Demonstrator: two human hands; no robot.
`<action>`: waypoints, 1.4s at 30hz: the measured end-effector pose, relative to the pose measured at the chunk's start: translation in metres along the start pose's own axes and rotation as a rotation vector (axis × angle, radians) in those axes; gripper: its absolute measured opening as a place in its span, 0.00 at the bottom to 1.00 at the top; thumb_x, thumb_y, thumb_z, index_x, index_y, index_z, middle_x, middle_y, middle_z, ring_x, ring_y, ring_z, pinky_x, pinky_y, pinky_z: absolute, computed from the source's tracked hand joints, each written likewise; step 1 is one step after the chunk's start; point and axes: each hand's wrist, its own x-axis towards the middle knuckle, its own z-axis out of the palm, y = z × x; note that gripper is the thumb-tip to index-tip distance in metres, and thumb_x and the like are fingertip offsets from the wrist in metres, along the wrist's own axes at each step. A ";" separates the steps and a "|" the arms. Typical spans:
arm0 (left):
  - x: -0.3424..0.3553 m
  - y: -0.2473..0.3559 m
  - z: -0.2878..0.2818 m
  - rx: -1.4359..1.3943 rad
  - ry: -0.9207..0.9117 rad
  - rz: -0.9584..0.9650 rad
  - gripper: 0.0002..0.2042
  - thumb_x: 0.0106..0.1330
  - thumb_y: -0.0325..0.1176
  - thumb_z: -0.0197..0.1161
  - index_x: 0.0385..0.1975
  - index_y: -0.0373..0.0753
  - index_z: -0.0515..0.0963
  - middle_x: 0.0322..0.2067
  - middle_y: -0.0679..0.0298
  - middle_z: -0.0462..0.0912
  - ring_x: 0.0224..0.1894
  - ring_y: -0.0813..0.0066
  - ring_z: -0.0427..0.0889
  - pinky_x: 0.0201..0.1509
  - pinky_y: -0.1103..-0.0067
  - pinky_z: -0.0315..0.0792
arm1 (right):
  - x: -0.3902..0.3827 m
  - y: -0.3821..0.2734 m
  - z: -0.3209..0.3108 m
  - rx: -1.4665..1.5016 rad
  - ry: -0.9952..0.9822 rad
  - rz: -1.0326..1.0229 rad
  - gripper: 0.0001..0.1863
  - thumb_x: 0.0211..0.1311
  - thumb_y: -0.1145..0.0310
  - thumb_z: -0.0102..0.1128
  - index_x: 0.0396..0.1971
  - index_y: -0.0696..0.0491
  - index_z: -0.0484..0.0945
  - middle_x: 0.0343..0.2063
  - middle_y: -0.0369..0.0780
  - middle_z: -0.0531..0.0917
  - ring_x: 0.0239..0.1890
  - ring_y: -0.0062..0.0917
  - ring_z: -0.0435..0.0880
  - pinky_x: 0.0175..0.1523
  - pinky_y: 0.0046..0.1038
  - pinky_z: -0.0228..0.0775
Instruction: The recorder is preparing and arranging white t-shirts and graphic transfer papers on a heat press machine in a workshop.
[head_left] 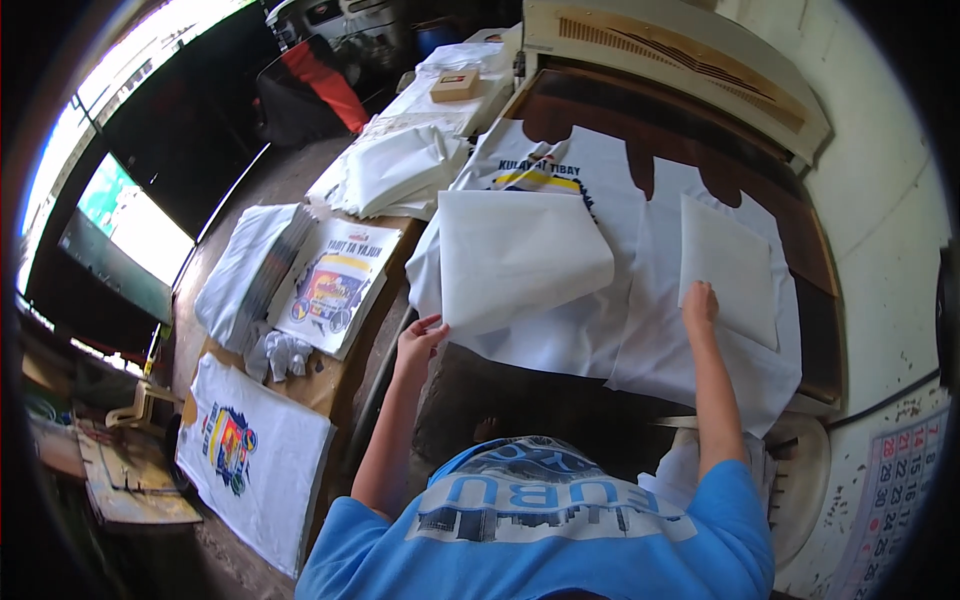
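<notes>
My left hand [422, 340] pinches the lower left corner of a large white paper sheet [525, 250], whose right end curves upward. Under it lies a white shirt panel [548, 165] with a dark and yellow print, partly covered by the sheet. My right hand [700, 303] is closed at the lower left edge of a smaller white sheet [735, 265]. That sheet rests on a second white cut panel [650, 335], with no print showing. Both panels lie on the dark brown bed [640, 110] of a press-like machine, and their lower edges hang over its front.
A cream machine cover [680, 65] rises behind the bed. On the left, a side table [335, 385] holds folded white cloth [250, 265], printed paper sheets [335, 285] and a printed white shirt [250, 450]. Further back are white sheets [400, 170] and a small box [455, 86]. A plastic chair [800, 490] stands at right.
</notes>
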 end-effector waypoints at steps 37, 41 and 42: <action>-0.063 -0.017 0.018 -0.157 -0.024 0.077 0.17 0.52 0.28 0.62 0.42 0.34 0.70 0.19 0.75 0.71 0.17 0.92 0.61 0.20 0.91 0.52 | -0.014 -0.020 -0.031 -0.089 -0.027 -0.442 0.05 0.42 0.84 0.53 0.20 0.60 0.76 0.29 0.47 0.76 0.38 0.38 0.75 0.41 0.31 0.72; -0.058 -0.015 0.013 -0.059 -0.172 0.002 0.17 0.52 0.29 0.63 0.43 0.33 0.72 0.21 0.74 0.73 0.20 0.89 0.64 0.23 0.90 0.57 | -0.031 -0.074 -0.068 0.156 0.241 -0.509 0.04 0.44 0.78 0.51 0.16 0.59 0.74 0.26 0.46 0.75 0.34 0.39 0.75 0.39 0.35 0.70; -0.057 -0.015 0.013 -0.065 -0.217 0.016 0.17 0.52 0.30 0.63 0.42 0.34 0.72 0.22 0.73 0.74 0.21 0.89 0.66 0.25 0.89 0.59 | -0.042 -0.095 -0.075 0.221 0.187 -0.523 0.04 0.44 0.78 0.51 0.16 0.59 0.74 0.25 0.47 0.75 0.33 0.39 0.75 0.39 0.35 0.70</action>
